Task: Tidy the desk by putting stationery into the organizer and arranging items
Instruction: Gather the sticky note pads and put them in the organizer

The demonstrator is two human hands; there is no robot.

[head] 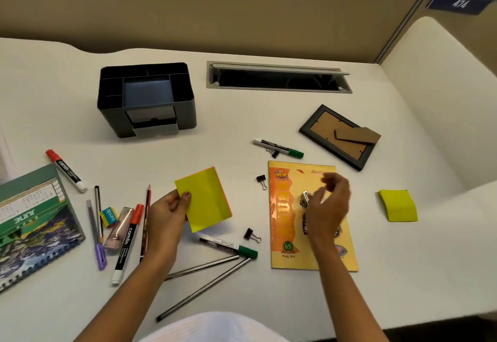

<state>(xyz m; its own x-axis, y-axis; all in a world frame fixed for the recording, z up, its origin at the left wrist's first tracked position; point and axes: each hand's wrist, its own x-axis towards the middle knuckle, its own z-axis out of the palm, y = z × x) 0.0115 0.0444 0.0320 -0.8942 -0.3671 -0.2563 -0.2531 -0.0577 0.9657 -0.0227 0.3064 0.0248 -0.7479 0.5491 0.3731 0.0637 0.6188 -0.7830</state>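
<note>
Your left hand (pixel 172 212) pinched the yellow sticky pad (pixel 208 201) above the bench (pixel 236 123). Your right hand (pixel 328 207) was blurred over the notebook (pixel 282 223), so I cannot tell its grip. The black organizer (pixel 186 111) stood well behind both.

Bright overhead light; white desk (pixel 242 121) reads slightly warm, evenly lit across. Shadows soft and short, faint beside the organizer (pixel 146 99) and under the pencils (pixel 203 289). Right hand (pixel 329 207) smeared by motion blur, fingers indistinct; left hand (pixel 166 215) and its yellow note pad (pixel 207 199) sharp. Wide-angle bend bows desk edge and partition (pixel 188 5) toward the borders. Fine print soft, top right corner blurred
</note>
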